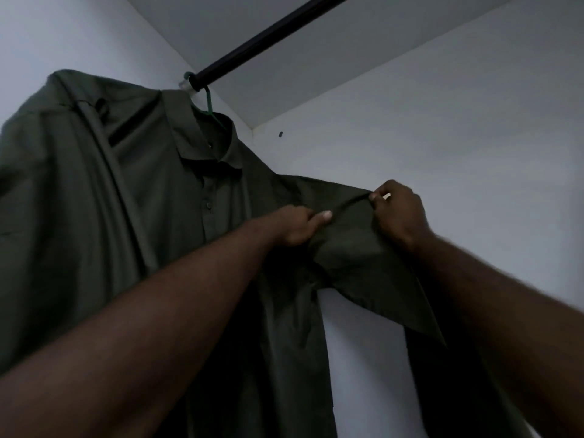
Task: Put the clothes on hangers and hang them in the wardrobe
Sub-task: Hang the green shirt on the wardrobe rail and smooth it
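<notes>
A dark green collared shirt (164,191) hangs on a green hanger (208,104), whose hook sits over the black wardrobe rail (268,36). The shirt's right sleeve (357,257) is lifted out sideways. My left hand (300,226) pinches the sleeve fabric near the shoulder seam. My right hand (398,213) pinches the sleeve's upper edge farther out. Most of the hanger is hidden under the collar.
White wardrobe walls (442,137) close in on the left, back and right, with a white top panel above the rail. A small dark mark (280,134) sits on the back wall. The rail runs up to the right with nothing else on it in view.
</notes>
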### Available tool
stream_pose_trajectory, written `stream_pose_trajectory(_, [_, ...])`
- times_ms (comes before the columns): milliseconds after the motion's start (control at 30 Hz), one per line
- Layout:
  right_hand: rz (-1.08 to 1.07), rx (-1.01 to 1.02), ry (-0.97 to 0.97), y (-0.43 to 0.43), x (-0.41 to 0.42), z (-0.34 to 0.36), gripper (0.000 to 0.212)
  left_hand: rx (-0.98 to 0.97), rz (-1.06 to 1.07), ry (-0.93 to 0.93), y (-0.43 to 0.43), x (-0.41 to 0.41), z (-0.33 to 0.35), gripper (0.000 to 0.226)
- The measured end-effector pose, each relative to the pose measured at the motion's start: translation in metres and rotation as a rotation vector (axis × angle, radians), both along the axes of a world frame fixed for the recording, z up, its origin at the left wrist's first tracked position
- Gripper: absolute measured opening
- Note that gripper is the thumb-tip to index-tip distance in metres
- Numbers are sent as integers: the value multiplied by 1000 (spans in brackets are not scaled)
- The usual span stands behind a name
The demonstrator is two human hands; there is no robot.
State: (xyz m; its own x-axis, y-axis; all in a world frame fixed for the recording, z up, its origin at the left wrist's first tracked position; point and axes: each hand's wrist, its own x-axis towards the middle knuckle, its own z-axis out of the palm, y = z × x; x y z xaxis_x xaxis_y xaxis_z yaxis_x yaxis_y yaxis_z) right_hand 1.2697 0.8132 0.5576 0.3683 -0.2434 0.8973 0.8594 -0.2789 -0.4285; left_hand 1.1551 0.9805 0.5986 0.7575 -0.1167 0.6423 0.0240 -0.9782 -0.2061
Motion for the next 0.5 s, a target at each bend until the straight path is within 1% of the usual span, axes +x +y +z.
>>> stream_pose_trajectory(33, [62,-41,1,-8,-9,-2,13,-199,-53,78,-9,3,0,79])
stream_pose_trajectory(100, [254,-188,53,-18,-33,-15,20,-527,-179,183,-27,6,1,94])
stream_pose_trajectory(133, [320,-274,95,-20,-44,-24,23,-638,-234,199,-35,4,3,97])
stream_pose_trajectory(167, [342,-352,130,-23,-53,-35,25,-704,-264,188,-43,1,5,97])
stream_pose_trajectory(200, [338,-418,149,-24,-62,-46,25,-723,-271,160,-48,-1,7,89])
stream_pose_trajectory(267, [313,-504,146,-24,-80,-67,27,-669,-236,117,-54,-8,10,53])
stream_pose_trajectory(300, [308,-526,138,-23,-90,-77,26,-640,-217,122,-58,-13,8,34])
stream_pose_trajectory(333, [326,-544,120,-22,-102,-86,24,-625,-203,124,-61,-18,5,19])
stream_pose_trajectory(367, [405,-541,88,-21,-112,-93,23,-625,-205,110,-66,-25,0,9])
stream_pose_trajectory(400, [538,-492,51,-22,-120,-99,20,-628,-222,77,-70,-33,-6,6])
stream_pose_trajectory(433, [672,-383,23,-24,-124,-104,15,-639,-247,45,-75,-41,-12,10])
stream_pose_trajectory(467, [754,-214,-2,-26,-121,-108,11,-665,-285,30,-77,-49,-19,16])
stream_pose_trajectory(500, [761,-34,10,-28,-109,-112,14,-707,-326,33,-77,-57,-25,20])
